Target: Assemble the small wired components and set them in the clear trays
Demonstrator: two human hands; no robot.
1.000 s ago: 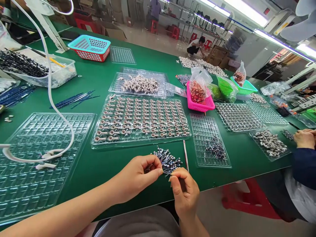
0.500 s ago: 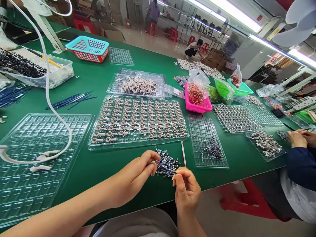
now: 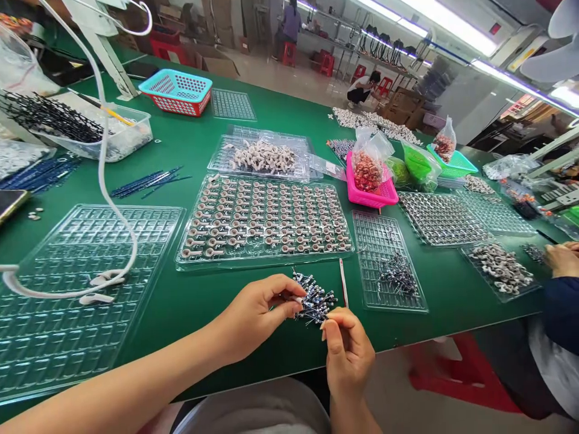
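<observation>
My left hand (image 3: 266,304) pinches a small whitish piece (image 3: 297,298) at the left edge of a pile of small wired components (image 3: 315,298). Just right of the pile's lower edge, my right hand (image 3: 348,343) has its thumb and forefinger pressed together; whatever is between them is too small to name. Beyond both hands lies a clear tray (image 3: 266,256) with rows of round-headed pale parts (image 3: 271,214). A thin red and white stick (image 3: 344,280) lies between the pile and a smaller tray (image 3: 368,265) holding more wired components.
Loose white parts (image 3: 262,155) fill a tray behind. A pink basket (image 3: 368,198) stands right of them. At left, a white cable (image 3: 105,163) arches over a large clear tray (image 3: 40,331). Another person's hand (image 3: 563,259) is at the far right.
The view has shifted, so the table's things appear farther right. My left hand's fingertips have turned slightly, showing the whitish piece more. My right hand remains pinched near the pile.
</observation>
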